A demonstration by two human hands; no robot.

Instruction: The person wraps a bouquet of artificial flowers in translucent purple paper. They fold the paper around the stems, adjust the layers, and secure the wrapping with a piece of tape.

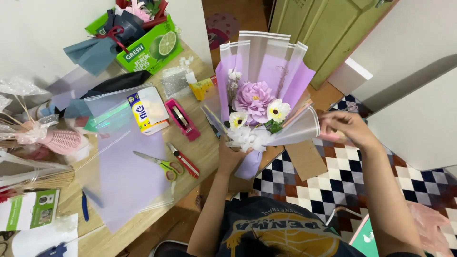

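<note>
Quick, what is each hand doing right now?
Left hand: closed around the base of the bouquet, holding it up.
Right hand: pinching the edge of the translucent wrapping sheet at the bouquet's side.

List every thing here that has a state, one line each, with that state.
bouquet: upright, wrapped in lilac and clear sheets
left hand: gripping the bouquet's base
right hand: pinching the clear wrap's edge
scissors: closed, flat on the table
box cutter: lying flat, blade not visible
tape dispenser: resting on the table
green carton: open, stuffed with supplies

Scissors [162, 164], tape dispenser [182, 119], green box [152, 47]
</note>
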